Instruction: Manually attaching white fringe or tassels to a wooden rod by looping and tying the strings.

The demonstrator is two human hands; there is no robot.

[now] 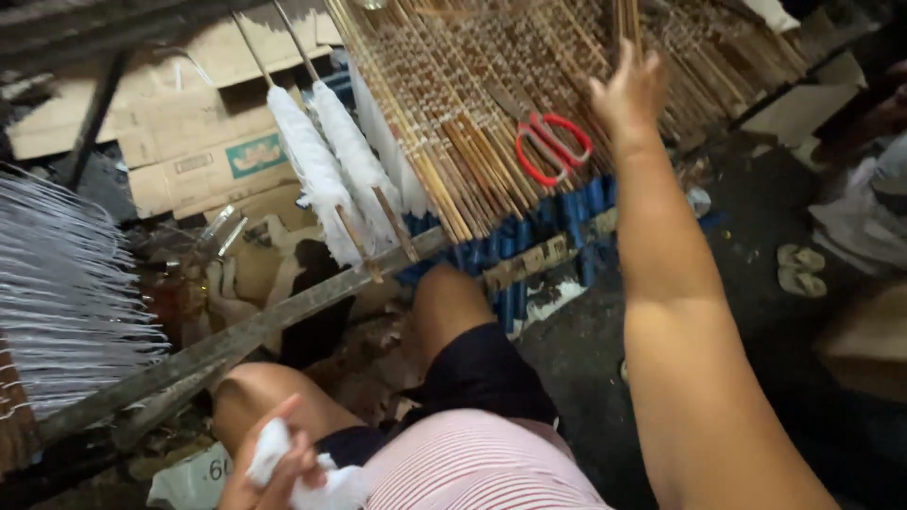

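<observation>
My right hand (628,94) reaches far forward and is closed around thin bamboo sticks (627,24) that rise from a large woven mat of bamboo slats (491,113). Red-handled scissors (553,146) lie on the mat just left of that hand. Low at the bottom left, over my knee, my left hand (274,472) grips a wad of white fibre (326,486). Three sticks wrapped in white fluffy thread (331,165) lean against the mat's left edge.
Blue tubes (529,246) line the mat's near edge. A grey wooden beam (236,340) crosses diagonally in front of my knees. White threads (66,283) stretch at the left. Cardboard boxes (189,132) sit behind. Sandals (801,269) lie on the dark floor at right.
</observation>
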